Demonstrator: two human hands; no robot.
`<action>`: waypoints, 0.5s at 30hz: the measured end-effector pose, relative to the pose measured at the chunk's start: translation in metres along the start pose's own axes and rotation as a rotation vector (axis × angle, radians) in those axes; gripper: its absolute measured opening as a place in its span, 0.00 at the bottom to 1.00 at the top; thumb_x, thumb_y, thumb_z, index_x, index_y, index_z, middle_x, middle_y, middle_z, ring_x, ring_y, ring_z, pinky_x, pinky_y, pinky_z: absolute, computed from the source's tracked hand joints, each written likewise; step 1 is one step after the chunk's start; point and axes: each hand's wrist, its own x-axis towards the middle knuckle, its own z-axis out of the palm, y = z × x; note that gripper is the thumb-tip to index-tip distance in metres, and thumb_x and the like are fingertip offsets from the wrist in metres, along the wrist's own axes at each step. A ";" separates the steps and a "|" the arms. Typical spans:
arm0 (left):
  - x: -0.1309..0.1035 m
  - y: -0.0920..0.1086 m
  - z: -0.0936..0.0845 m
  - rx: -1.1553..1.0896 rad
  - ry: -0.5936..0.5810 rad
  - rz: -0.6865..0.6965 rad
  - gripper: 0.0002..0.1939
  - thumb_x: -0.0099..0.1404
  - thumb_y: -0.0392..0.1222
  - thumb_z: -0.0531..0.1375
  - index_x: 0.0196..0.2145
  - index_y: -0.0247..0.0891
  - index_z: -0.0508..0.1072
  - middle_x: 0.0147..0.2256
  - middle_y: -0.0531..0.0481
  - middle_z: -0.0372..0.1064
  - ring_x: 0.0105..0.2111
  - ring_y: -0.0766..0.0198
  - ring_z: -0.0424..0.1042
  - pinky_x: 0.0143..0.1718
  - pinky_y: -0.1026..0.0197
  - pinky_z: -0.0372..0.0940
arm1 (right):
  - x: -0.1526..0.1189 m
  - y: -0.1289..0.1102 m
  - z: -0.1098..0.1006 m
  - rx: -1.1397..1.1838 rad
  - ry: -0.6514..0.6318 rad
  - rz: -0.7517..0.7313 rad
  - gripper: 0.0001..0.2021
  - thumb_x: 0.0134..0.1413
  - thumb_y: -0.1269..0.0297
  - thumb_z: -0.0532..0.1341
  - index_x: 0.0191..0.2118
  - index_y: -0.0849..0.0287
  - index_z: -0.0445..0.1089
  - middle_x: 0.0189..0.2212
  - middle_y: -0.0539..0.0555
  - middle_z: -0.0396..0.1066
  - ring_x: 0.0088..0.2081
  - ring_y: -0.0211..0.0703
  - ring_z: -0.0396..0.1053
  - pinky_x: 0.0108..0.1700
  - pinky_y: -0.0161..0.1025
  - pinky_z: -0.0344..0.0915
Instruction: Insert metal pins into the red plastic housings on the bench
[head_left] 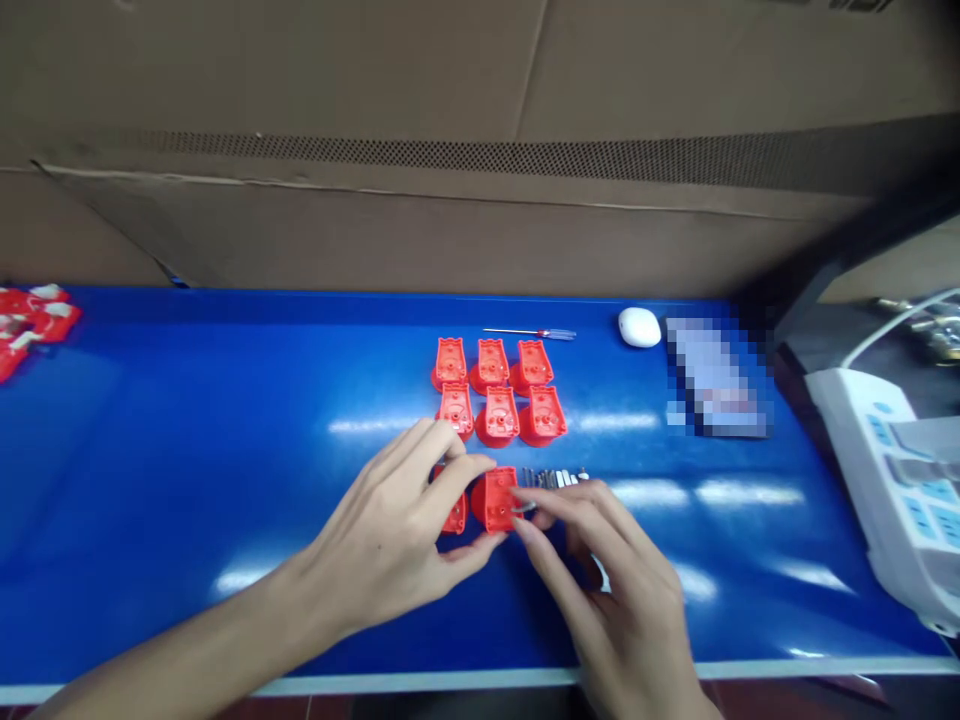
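My left hand [409, 515] grips a red plastic housing [499, 500] between thumb and forefinger, its open side facing up. At the housing's right edge, my right hand [611, 560] pinches a small silvery metal part [526, 507] between thumb and fingertips; its exact kind is too small to make out. Another red housing [454, 512] lies partly hidden under my left fingers. Beyond my hands, several like red housings [498, 412] stand in two rows. A line of small metal and white pieces [555, 478] lies just past my right fingers.
A screwdriver [531, 332] lies behind the rows. A white rounded case [639, 327] and a blurred-out flat object [716, 378] are to its right. Red and white parts [34, 322] sit at far left, a white power strip [889, 490] at far right. Cardboard [450, 235] walls the back.
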 end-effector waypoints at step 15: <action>-0.001 0.009 -0.001 0.243 0.243 0.284 0.20 0.65 0.42 0.73 0.51 0.32 0.79 0.44 0.44 0.84 0.36 0.56 0.78 0.34 0.53 0.70 | -0.027 -0.007 -0.015 -0.315 0.089 -0.178 0.12 0.73 0.73 0.63 0.56 0.55 0.78 0.44 0.56 0.80 0.44 0.47 0.77 0.45 0.45 0.75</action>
